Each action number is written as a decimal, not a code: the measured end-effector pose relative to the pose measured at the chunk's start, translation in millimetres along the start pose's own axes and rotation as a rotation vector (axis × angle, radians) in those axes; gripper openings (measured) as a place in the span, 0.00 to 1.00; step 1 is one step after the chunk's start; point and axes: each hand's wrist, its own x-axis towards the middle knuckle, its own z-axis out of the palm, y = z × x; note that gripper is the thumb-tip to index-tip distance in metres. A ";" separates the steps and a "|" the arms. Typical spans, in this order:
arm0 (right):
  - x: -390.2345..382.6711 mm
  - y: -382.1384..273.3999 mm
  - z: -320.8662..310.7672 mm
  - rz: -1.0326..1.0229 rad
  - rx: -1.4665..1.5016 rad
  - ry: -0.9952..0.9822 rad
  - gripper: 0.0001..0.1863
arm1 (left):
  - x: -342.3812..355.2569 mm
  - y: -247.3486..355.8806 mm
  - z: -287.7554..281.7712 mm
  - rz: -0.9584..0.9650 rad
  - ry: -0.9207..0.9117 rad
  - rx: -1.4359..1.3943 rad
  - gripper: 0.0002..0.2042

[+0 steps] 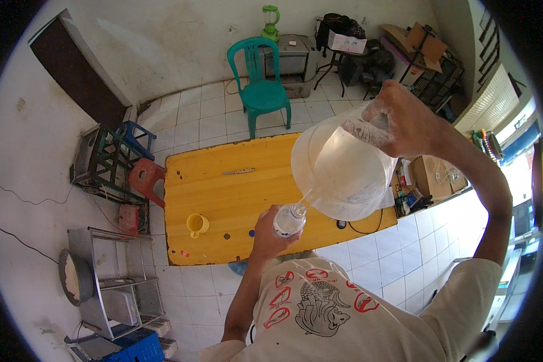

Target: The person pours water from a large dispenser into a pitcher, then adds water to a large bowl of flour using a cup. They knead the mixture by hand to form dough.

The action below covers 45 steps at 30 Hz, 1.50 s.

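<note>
My right hand (392, 120), its fingers dusted whitish, holds a large translucent plastic jug (338, 169) high and tipped over a clear plastic bottle (289, 221). My left hand (268, 238) grips the bottle upright above the near side of the yellow table (235, 193). A thin clear stream runs between the jug's lower edge and the bottle's mouth. A yellow mug (197, 224) stands at the table's left, a small knife (239, 171) lies farther back, and a small blue cap (251, 233) lies beside my left hand.
A teal plastic chair (262, 96) stands beyond the table. A red stool (143, 175) and metal racks (111, 277) are at the left. Cardboard boxes (437, 175) and clutter crowd the table's right end; a black cable (368, 232) loops nearby.
</note>
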 end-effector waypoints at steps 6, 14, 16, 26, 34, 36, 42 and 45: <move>-1.7 -2.1 -0.9 0.023 0.004 0.008 0.28 | -0.8 0.8 0.6 0.016 0.013 -0.004 0.26; -0.5 -1.5 -1.4 0.013 -0.020 -0.023 0.27 | -1.6 -3.6 2.2 0.029 0.002 -0.009 0.26; -0.6 -2.2 -1.5 0.045 -0.010 -0.026 0.27 | -1.4 -4.6 2.7 0.020 -0.001 -0.018 0.26; -1.9 -7.2 -3.9 0.040 -0.038 0.018 0.28 | -0.5 -5.2 3.3 0.038 0.011 -0.026 0.25; -0.6 -6.0 -5.8 -0.005 -0.073 0.053 0.28 | 0.0 -8.8 3.9 0.038 0.011 -0.040 0.25; -0.2 -7.0 -6.8 -0.003 -0.031 0.066 0.28 | 0.4 -9.4 3.8 0.028 0.011 -0.018 0.26; -0.9 -9.3 -10.0 0.021 -0.028 0.038 0.29 | 1.0 -8.1 3.6 0.033 0.012 -0.031 0.26; -2.2 -10.9 -9.3 -0.031 -0.044 0.104 0.28 | 1.3 -7.0 3.8 0.027 0.013 -0.026 0.26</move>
